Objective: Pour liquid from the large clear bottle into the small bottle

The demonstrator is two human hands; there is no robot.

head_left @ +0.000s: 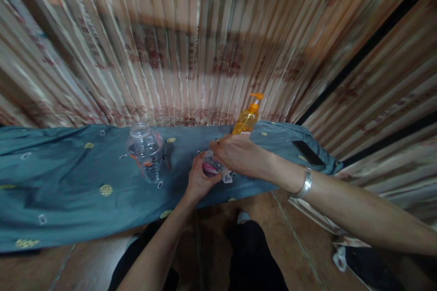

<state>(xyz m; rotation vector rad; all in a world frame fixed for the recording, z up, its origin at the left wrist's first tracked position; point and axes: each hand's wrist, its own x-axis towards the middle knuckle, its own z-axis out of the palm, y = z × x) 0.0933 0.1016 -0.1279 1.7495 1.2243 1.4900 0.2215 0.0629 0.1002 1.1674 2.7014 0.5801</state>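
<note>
A clear plastic bottle [210, 166] with a pink band stands on the cloth, tilted a little. My left hand [199, 178] is wrapped round its side. Over its top is my right hand [232, 152], with the fingers closed together; the bottle's mouth and whatever those fingers pinch are hidden. Just behind the right hand stands a pump bottle [246, 120] of yellow liquid with an orange pump head. A small white piece [227, 177], too blurred to name, lies beside the held bottle.
A larger clear plastic bottle [147, 154], without a cap, stands on the left of the blue-green cloth [78, 163]. A dark phone [308, 153] lies at the right end. Pleated curtains [191, 54] hang behind, and a black pole [362, 54] slants at right.
</note>
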